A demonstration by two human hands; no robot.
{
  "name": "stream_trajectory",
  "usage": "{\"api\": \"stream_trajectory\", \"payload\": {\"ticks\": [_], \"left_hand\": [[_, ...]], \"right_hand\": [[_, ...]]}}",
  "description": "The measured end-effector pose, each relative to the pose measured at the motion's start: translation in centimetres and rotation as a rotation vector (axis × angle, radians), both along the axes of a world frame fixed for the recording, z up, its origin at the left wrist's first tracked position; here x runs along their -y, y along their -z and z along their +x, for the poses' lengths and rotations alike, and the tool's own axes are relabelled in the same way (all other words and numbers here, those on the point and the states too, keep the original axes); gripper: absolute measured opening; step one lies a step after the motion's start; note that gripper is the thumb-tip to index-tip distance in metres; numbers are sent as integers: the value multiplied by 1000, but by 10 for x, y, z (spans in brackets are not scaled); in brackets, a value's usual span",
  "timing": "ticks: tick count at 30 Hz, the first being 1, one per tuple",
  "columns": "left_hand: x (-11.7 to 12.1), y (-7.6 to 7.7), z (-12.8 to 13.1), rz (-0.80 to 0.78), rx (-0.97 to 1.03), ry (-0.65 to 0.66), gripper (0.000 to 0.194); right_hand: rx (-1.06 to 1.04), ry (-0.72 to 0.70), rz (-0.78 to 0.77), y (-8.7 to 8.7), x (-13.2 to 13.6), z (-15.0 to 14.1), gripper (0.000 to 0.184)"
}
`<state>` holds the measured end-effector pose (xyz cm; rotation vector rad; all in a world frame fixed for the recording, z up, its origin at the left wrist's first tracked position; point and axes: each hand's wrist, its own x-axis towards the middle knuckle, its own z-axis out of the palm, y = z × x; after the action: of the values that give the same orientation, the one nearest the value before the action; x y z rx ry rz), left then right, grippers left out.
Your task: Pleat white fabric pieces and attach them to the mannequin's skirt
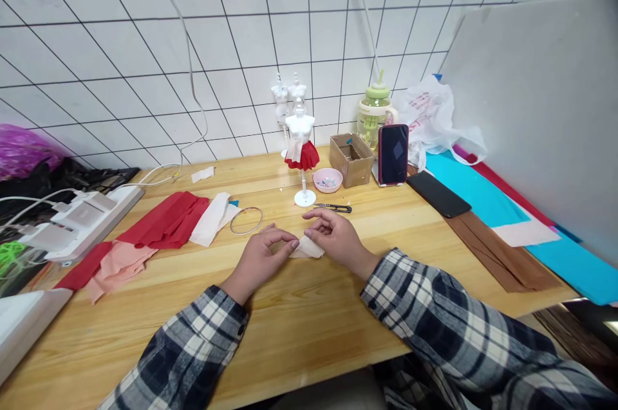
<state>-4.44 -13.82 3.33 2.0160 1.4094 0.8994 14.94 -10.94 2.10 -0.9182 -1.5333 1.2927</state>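
A small white piece of thin crepe-like material (pixel 309 248) lies between my hands, low over the wooden table. My left hand (pixel 263 257) is closed, its thumb and forefinger pinching the left edge of this piece. My right hand (pixel 340 239) has its thumb on the upper right of the piece, with the forefinger curled above and slightly apart from the thumb. Just beyond my hands stands a small white mannequin (pixel 300 127) wearing a red skirt (pixel 308 156) with a white strip on its front. Small scissors (pixel 338 208) lie at its base, and a thin hoop (pixel 246 221) rests to the left.
Red strips (pixel 168 220) and a white strip (pixel 210 220) lie left, near a power strip (pixel 91 220). A pink bowl of beads (pixel 327 180), cardboard box (pixel 357 165), propped phone (pixel 393 156) and green-lidded jug (pixel 374 114) stand behind. A black phone (pixel 438 193) and blue sheets (pixel 476 188) lie right.
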Motion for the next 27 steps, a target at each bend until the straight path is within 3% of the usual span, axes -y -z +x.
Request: {"api": "stream_trajectory", "payload": {"ticks": [7,12,20,27], "left_hand": [[-1,-1,-1,102,-138,14,20],[1,-5,0,108,-161,29,22],[0,-6,-2,78,-55,33,27],[-1,-5,-4,109,-134,43,27]], "right_hand": [[155,-27,54,-1,0,4,32],[379,-27,177,-2,0,4,14],[323,42,151,-6,-2,6,11],[318,41,164,-5,-3,7,11]]}}
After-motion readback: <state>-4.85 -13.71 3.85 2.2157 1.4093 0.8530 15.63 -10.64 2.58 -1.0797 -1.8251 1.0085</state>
